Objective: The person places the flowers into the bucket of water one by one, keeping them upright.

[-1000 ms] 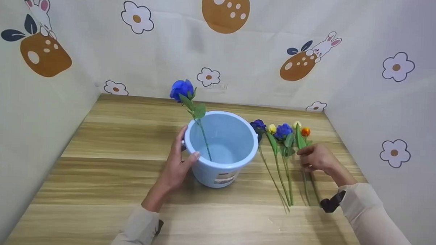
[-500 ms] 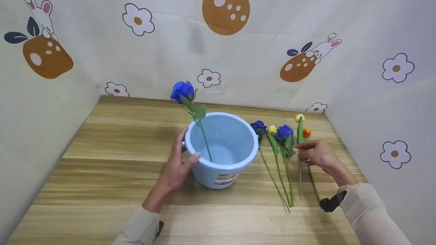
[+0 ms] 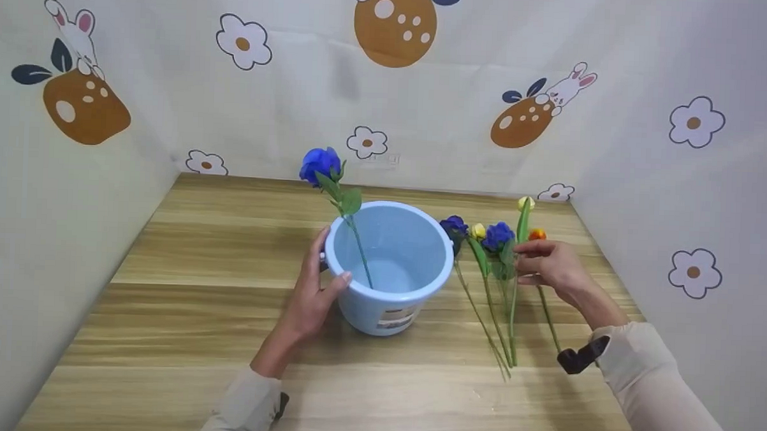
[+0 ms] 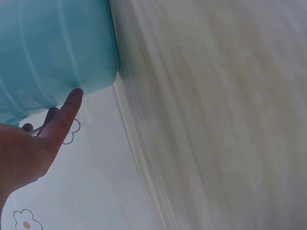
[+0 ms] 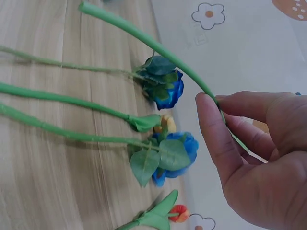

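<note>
A light blue bucket [image 3: 412, 294] stands on the wooden table, with one blue rose [image 3: 320, 167] leaning on its left rim, stem inside. My left hand [image 3: 310, 299] holds the bucket's left side, its thumb at the rim; in the left wrist view, fingers [image 4: 64, 117] lie against the outer wall. My right hand [image 3: 557, 272] pinches the green stem [image 5: 158, 48] of a pale yellow tulip [image 3: 526, 204], raised off the table. Beside it lie a dark blue rose [image 3: 453, 225], a yellow tulip [image 3: 478, 231], another blue rose [image 3: 499, 235] and an orange tulip [image 3: 537, 234], partly behind the hand.
The table [image 3: 216, 248] meets printed cloth walls [image 3: 285, 97] at the back and on both sides. The lying flowers' stems point toward the front of the table, right of the bucket. A black strap or mount [image 3: 583, 355] sits at the right wrist.
My right hand has lifted the pale yellow tulip away from the orange one and shifted it left, over the nearby blue rose's leaves. The left hand and bucket stay put.
</note>
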{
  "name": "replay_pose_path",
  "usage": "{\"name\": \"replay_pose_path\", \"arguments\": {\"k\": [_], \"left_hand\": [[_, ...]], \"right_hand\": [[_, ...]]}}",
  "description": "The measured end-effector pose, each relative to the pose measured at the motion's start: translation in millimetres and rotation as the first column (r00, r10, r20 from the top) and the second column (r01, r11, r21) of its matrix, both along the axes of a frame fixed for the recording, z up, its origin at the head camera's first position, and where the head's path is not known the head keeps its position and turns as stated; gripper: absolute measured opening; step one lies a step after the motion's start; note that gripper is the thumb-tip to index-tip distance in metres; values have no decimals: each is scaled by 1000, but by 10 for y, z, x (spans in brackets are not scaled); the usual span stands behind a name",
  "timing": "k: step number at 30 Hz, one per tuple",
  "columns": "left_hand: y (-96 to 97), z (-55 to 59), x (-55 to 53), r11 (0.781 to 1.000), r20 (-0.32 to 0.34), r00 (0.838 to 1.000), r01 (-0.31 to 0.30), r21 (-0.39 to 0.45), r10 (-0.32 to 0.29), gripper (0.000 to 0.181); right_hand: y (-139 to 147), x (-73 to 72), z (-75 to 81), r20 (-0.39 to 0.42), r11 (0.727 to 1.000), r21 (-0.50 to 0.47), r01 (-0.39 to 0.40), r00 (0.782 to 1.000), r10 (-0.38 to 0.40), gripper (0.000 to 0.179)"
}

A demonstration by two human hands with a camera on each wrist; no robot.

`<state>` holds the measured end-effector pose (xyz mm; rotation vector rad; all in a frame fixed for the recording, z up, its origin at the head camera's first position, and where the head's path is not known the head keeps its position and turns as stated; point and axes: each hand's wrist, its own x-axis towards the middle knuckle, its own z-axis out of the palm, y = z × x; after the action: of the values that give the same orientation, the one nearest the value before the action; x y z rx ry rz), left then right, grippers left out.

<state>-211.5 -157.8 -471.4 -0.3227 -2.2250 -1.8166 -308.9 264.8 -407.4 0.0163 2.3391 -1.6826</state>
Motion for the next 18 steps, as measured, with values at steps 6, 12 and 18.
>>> {"name": "replay_pose_path", "arguments": {"k": [6, 12, 18], "left_hand": [[-6, 1, 5, 1000, 7, 1000, -2, -7, 2, 83], [-7, 23, 14, 1000, 16, 1000, -4, -15, 4, 84], [-9, 12, 15, 1000, 37, 999, -11, -23, 12, 85]], "right_hand": [[-111, 19, 70, -10, 999, -53, 5, 1000, -5, 33], [-190, 40, 124, -14, 993, -119, 11, 1000, -13, 36], [-284, 72, 194, 16, 970, -242, 30, 1000, -27, 35]]}}
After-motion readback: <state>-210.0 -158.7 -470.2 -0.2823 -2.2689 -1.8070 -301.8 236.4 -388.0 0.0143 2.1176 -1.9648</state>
